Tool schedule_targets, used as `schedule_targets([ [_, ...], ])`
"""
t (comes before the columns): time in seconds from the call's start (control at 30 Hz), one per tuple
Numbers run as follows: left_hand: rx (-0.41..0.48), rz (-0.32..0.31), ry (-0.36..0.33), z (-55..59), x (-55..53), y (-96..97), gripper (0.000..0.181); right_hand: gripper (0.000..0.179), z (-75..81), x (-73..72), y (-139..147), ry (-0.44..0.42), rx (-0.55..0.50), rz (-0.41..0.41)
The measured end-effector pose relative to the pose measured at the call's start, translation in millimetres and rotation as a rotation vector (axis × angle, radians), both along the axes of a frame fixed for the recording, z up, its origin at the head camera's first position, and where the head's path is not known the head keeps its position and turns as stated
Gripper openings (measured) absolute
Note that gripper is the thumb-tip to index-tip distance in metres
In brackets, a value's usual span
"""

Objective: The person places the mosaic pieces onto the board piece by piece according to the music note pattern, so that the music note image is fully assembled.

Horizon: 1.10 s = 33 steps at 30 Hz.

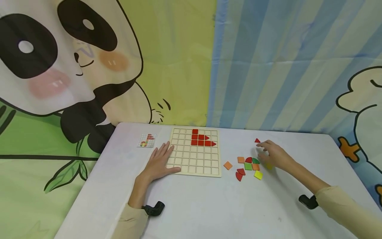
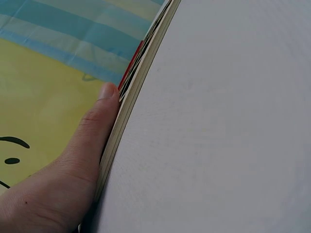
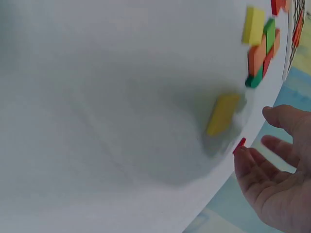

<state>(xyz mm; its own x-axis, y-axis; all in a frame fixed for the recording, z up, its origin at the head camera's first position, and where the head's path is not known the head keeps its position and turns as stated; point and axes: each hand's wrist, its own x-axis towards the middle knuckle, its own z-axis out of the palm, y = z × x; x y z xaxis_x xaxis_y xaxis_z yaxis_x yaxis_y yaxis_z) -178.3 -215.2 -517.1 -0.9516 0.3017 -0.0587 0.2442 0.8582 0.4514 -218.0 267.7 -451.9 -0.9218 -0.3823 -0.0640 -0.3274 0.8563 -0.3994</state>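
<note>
My left hand (image 1: 159, 162) rests with spread fingers on the left edge of a pale wooden grid board (image 1: 179, 159). In the left wrist view its thumb (image 2: 95, 116) lies along the board's rim. Red pieces (image 1: 201, 143) fill several squares in the board's upper right part. My right hand (image 1: 276, 155) hovers over the table at the right with loosely bent fingers and nothing between them. A red triangle (image 1: 257, 140) lies just beyond its fingertips. Below the hand sits a yellow block (image 3: 223, 114), partly covered by it in the head view.
Loose pieces lie between board and right hand: a green square (image 1: 248, 166), a yellow square (image 1: 258, 175), red quarter-rounds (image 1: 239, 176) and an orange square (image 1: 228, 165) among them. A small pattern card (image 1: 147, 140) lies left of the board. A printed curtain (image 1: 268, 63) hangs behind the table.
</note>
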Motion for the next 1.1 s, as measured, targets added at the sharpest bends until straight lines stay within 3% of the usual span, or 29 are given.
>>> schedule_targets([
  [0.17, -0.007, -0.002, -0.001, -0.9, 0.1, -1.0, 0.112, 0.051, -0.3, -31.9, 3.5, -0.069, 0.031, -0.083],
  [0.33, -0.017, -0.002, -0.012, -2.0, -0.7, -0.5, 0.112, 0.043, -6.0, -48.2, 7.4, -0.058, 0.034, -0.08],
  [0.6, -0.02, -0.001, -0.014, -0.1, 0.1, -1.0, 0.112, 0.03, -18.4, -59.9, 1.5, 0.007, 0.039, -0.115],
  [0.73, -0.012, -0.003, -0.015, 0.6, 0.2, -0.5, 0.111, 0.023, -17.4, -60.3, 0.8, 0.024, 0.043, -0.104],
  [0.9, -0.02, -0.003, -0.011, -0.3, 0.0, -0.2, 0.112, 0.03, -12.1, -60.2, -2.7, 0.021, 0.033, -0.07],
  [1.1, -0.025, 0.001, -0.011, -1.0, -0.1, 0.1, 0.112, 0.031, -17.0, -61.7, -8.0, 0.041, 0.012, -0.045],
])
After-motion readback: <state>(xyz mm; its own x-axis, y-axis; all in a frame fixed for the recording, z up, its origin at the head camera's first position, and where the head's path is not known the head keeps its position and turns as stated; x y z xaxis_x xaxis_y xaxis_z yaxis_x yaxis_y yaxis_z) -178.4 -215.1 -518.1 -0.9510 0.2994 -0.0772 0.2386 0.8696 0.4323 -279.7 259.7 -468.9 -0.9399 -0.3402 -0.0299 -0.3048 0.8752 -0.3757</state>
